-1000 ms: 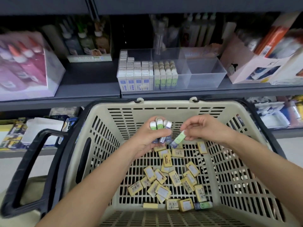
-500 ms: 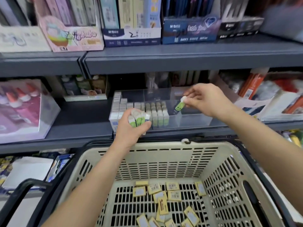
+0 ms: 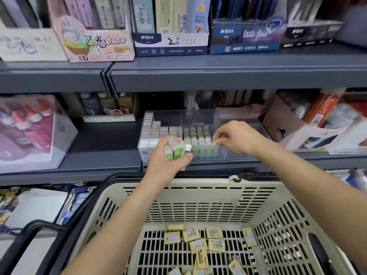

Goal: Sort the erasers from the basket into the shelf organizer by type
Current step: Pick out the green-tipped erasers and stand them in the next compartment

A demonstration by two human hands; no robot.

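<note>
Grey metal shelves fill the background, stocked with stationery in display cartons. A pink carton stands on the upper shelf, and a clear case of red-capped bottles is set at the left of the middle shelf.

A clear shelf organizer, divided into compartments, is placed on the middle shelf. Its left compartment is packed with upright white-sleeved erasers. The next compartment is lined with rows of upright green-sleeved erasers.

The right grip, a bare hand, is reached over the organizer's front wall. A single green eraser is pinched at its top between thumb and fingertips. It is held upright at the right end of the front green row, just beside its neighbour. Whether its base rests on the organizer floor cannot be told.

The left grip is held in front of the organizer's left half. Its fingers are curled round a bundle of erasers, whose ends stick up above the fingers.

Below the shelf edge, a beige slatted basket with black handles is seen. Yellow erasers lie scattered on its floor, some overlapping.
</note>
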